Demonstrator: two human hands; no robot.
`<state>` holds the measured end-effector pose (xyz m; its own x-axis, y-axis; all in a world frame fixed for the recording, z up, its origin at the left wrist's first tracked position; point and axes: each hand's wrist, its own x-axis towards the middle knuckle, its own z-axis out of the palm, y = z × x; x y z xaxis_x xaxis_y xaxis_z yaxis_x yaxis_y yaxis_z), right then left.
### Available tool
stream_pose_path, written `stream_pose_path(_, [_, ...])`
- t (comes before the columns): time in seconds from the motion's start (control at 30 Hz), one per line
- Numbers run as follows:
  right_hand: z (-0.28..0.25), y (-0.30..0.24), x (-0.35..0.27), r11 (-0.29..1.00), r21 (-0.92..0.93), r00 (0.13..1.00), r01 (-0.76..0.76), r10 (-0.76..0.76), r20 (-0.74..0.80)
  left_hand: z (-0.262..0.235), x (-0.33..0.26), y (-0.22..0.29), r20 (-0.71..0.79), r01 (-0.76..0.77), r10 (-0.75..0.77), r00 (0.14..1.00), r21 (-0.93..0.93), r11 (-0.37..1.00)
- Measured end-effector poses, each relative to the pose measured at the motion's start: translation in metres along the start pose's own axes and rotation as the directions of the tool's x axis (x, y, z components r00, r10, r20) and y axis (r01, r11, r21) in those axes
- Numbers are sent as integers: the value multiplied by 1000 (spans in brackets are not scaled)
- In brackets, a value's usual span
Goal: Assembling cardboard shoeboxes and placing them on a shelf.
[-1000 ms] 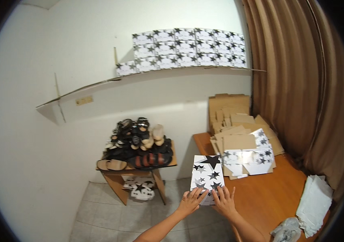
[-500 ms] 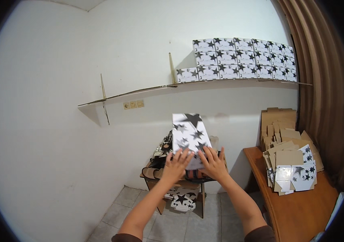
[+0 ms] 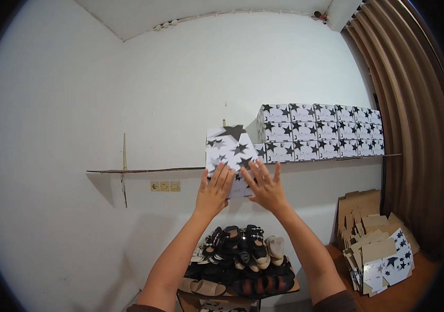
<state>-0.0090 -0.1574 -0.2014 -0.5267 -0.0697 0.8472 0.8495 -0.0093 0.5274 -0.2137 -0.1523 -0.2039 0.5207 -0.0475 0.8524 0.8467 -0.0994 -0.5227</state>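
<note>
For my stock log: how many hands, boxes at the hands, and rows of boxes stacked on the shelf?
Hands: 2 (left hand, right hand)
Star-patterned box they touch: 1
Rows in the shelf stack: 3
Total: 6

Shelf, centre-left of frame: bare and open. Centre-right: blocked by stacked star-patterned boxes, reaching the curtain.

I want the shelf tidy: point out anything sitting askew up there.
The star-patterned box under both hands, left hand and right hand, is tilted, not squared with the neat stacked boxes on the shelf. Nothing else there looks off.
</note>
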Motion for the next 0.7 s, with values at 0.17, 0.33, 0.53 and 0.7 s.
stream_pose_path(0.17, [45,38,32,999,-42,999,-34,35,16,44,51,-14,28,47,-46,999,-37,998])
stream_pose_path(0.33, [99,89,76,998,-66,1000,4,-3,22,102,113,-43,-7,50,-50,999,-19,999])
stream_pose_path(0.53, [164,134,112,992,-114,993,46,-33,113,173,168,-58,108,107,-104,989,-25,994])
stream_pose_path(0.7, [205,147,114,994,-101,976,49,-27,218,225,180,-62,201,116,-88,976,-130,985])
